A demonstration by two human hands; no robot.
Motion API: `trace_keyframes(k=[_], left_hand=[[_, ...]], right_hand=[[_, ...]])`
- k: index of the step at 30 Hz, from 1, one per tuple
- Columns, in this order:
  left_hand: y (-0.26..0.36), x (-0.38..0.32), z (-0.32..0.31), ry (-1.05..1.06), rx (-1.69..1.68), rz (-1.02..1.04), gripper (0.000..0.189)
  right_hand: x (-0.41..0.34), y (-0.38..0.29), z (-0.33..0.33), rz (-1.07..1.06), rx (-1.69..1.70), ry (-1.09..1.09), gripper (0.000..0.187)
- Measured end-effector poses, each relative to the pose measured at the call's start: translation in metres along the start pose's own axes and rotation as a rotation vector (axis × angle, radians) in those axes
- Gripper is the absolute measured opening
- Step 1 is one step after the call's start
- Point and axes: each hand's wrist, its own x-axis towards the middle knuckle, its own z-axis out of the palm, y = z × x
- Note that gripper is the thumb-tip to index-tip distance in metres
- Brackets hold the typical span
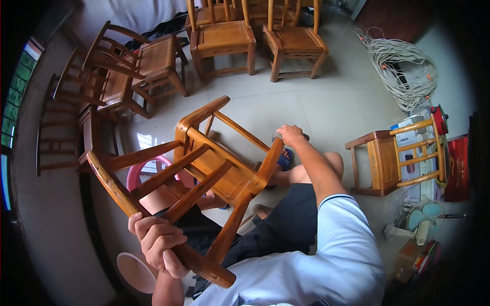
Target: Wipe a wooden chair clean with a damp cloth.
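A wooden chair (218, 168) is tilted in front of me, its slatted back towards my body. My left hand (159, 243) is closed around the top rail of that backrest. At the end of a chair leg, my right hand (291, 135) has its fingers curled around a short dark object (306, 136). The fingers hide most of it, so its kind cannot be told. My legs are bent beneath the chair, with dark shorts (287, 222) over the thighs.
Several wooden chairs (222, 36) stand ahead and to the left. A small chair (383, 162), coiled cable (405, 72) and fan (425, 216) are at the right. A pink round plastic item (132, 172) and a pale bucket (134, 269) lie left.
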Motion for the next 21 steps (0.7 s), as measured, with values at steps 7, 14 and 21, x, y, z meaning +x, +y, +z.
trace_keyframes(k=[7, 14, 21], left_hand=[[0.002, 0.01, -0.001, -0.064, 0.018, 0.043, 0.041], [0.006, 0.041, 0.02, -0.036, 0.004, 0.179, 0.018], [-0.012, 0.114, 0.055, -0.181, -0.005, 0.592, 0.04]], right_hand=[[-0.035, -0.018, 0.001, 0.037, 0.222, 0.01, 0.042], [-0.123, -0.043, -0.02, -0.237, 0.442, 0.23, 0.041], [-0.13, -0.056, -0.108, -0.245, 1.227, -0.047, 0.033]])
